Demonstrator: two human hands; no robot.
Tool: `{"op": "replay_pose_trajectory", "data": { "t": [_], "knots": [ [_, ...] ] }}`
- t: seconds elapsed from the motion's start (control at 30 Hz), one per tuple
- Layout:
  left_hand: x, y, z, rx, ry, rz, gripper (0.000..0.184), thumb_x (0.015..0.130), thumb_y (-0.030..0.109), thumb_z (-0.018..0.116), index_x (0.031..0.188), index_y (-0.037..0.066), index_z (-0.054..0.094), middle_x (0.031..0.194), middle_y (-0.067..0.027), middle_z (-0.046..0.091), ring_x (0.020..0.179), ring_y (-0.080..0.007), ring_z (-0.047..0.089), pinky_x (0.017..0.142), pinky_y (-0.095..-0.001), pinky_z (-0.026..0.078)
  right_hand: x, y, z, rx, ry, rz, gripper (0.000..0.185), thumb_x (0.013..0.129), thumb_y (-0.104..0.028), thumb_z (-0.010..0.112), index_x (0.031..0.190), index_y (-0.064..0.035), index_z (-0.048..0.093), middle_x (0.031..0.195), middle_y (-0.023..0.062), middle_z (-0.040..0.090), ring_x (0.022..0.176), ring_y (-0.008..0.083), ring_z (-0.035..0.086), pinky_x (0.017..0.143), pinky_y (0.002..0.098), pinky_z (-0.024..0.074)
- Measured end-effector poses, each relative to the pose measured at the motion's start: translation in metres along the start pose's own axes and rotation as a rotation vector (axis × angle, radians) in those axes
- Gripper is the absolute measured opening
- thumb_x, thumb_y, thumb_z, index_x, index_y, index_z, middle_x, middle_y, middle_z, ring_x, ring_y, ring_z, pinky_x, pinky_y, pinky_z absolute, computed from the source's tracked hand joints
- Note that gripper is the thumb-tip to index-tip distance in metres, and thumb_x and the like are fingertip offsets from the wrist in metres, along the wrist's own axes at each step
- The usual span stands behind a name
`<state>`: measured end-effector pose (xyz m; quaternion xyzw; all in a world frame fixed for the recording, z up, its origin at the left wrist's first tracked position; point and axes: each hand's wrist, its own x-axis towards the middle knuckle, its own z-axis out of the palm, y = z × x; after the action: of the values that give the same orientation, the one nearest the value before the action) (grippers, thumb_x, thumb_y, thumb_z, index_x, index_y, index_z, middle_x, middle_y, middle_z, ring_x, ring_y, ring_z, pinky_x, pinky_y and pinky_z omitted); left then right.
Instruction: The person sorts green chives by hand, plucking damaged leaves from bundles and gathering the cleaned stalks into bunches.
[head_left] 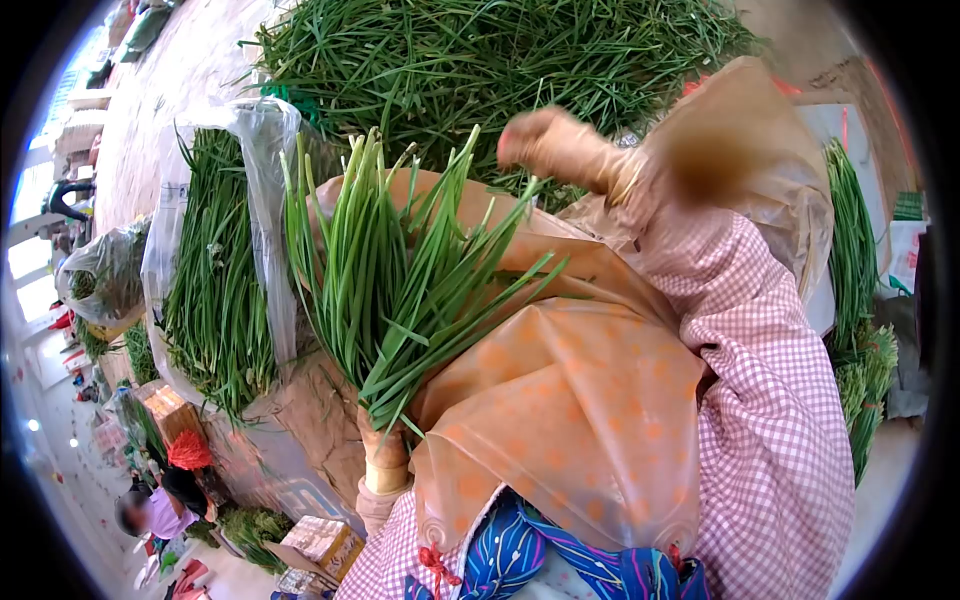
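Observation:
A bunch of long green chives (375, 290) fans out over my lap, pale cut ends toward the top. At its lower, gathered end is my left hand (380, 435), closed around the leaves, with most of the fingers hidden under them. My right hand (548, 142) is raised to the right of the bunch, apart from it, near the edge of a large loose heap of chives (500, 60). Motion smears its fingers, so I cannot tell whether they hold anything. An orange-patterned plastic apron (560, 400) covers my lap beneath the bunch.
An open clear plastic bag (270, 150) packed with chives (215, 270) stands at left. Tied bundles of greens (850, 250) lie at far right. A red tangle of ties (189, 450), a cardboard box (325, 545) and another person (170, 510) are at lower left.

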<state>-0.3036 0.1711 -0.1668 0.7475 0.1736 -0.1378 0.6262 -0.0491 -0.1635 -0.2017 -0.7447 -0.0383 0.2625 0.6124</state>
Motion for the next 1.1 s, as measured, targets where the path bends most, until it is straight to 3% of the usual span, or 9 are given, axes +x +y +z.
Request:
{"op": "replay_pose_trajectory", "data": {
  "t": [0.1,0.23,0.37,0.5,0.63,0.83,0.9,0.93,1.1],
  "knots": [
    [-0.003,-0.002,-0.001,0.002,0.004,-0.002,0.035,0.085,0.013,0.059,0.118,0.001,0.055,0.106,-0.0094,0.063,0.088,-0.0188,0.062,0.073,-0.0294,0.05,-0.009,-0.013,-0.035,0.088,0.314,-0.015,0.019,0.086,-0.031,0.065,0.084,-0.0116,0.065,0.062,-0.0033,0.054,0.05,0.0037,0.043,0.047,0.0212,0.0372],
    [-0.004,-0.001,0.001,0.013,0.002,0.001,0.035,0.085,0.013,0.059,0.117,0.001,0.055,0.106,-0.0094,0.064,0.088,-0.0189,0.062,0.073,-0.0295,0.05,-0.074,-0.043,-0.018,-0.425,-0.312,-0.105,0.03,0.079,-0.027,0.068,0.102,-0.009,0.064,0.082,0.0064,0.063,0.071,0.0181,0.06,0.065,0.0348,0.0493],
    [-0.003,0.0,0.003,0.031,-0.004,0.009,0.034,0.085,0.013,0.059,0.117,0.0,0.056,0.106,-0.0094,0.064,0.088,-0.0189,0.062,0.073,-0.0297,0.05,-0.093,-0.022,0.028,-0.921,-0.191,-0.54,0.036,0.074,-0.018,0.064,0.109,-0.0102,0.059,0.106,0.0117,0.059,0.097,0.0263,0.059,0.078,0.0388,0.0503],
    [-0.001,-0.001,0.004,0.053,0.001,0.026,0.034,0.085,0.013,0.059,0.116,0.0,0.056,0.106,-0.0095,0.064,0.088,-0.0189,0.062,0.073,-0.0298,0.05,-0.087,-0.018,0.038,-1.008,-0.215,-0.679,0.028,0.079,-0.013,0.054,0.107,-0.0114,0.058,0.085,0.0121,0.063,0.081,0.0271,0.065,0.065,0.0385,0.0527],
    [0.003,0.0,0.006,0.06,-0.001,0.038,0.033,0.085,0.013,0.059,0.116,0.0,0.056,0.105,-0.0095,0.064,0.088,-0.019,0.061,0.073,-0.0299,0.05,-0.081,-0.058,-0.005,-1.18,-0.194,-0.34,0.012,0.082,-0.013,0.051,0.088,-0.011,0.061,0.077,0.0101,0.065,0.073,0.029,0.066,0.061,0.0392,0.0522],
    [0.008,-0.005,0.003,0.088,0.006,0.065,0.033,0.085,0.013,0.059,0.115,0.0,0.057,0.105,-0.0095,0.064,0.088,-0.019,0.061,0.073,-0.0302,0.05,-0.013,-0.043,-0.075,-1.512,0.346,0.128,0.031,0.085,-0.023,0.052,0.114,-0.011,0.056,0.112,0.0141,0.06,0.105,0.0266,0.059,0.091,0.0435,0.0435],
    [0.009,-0.007,0.002,0.107,0.009,0.07,0.032,0.085,0.013,0.059,0.115,0.0,0.057,0.105,-0.0095,0.064,0.089,-0.019,0.061,0.073,-0.0302,0.05,0.01,-0.042,-0.055,-0.977,0.195,-0.173,0.055,0.086,-0.039,0.057,0.13,-0.0094,0.046,0.128,0.0166,0.052,0.116,0.0286,0.052,0.1,0.0383,0.0389],
    [0.009,-0.006,0.002,0.118,0.012,0.069,0.032,0.085,0.013,0.059,0.115,0.0,0.057,0.105,-0.0095,0.064,0.089,-0.0191,0.061,0.073,-0.0303,0.05,0.028,-0.044,-0.043,-0.495,-0.071,-0.091,0.058,0.086,-0.044,0.057,0.131,-0.0092,0.047,0.13,0.0165,0.051,0.12,0.0265,0.049,0.102,0.0372,0.0373],
    [0.006,0.003,0.004,0.127,0.03,0.108,0.03,0.093,0.021,0.05,0.115,0.001,0.057,0.105,-0.0084,0.062,0.091,-0.0184,0.059,0.077,-0.0307,0.048,0.072,-0.037,0.022,-0.093,-0.561,0.025,0.042,0.089,-0.039,0.058,0.117,-0.0083,0.06,0.102,0.0063,0.066,0.095,0.0153,0.059,0.091,0.0308,0.0433]
  ]
}}
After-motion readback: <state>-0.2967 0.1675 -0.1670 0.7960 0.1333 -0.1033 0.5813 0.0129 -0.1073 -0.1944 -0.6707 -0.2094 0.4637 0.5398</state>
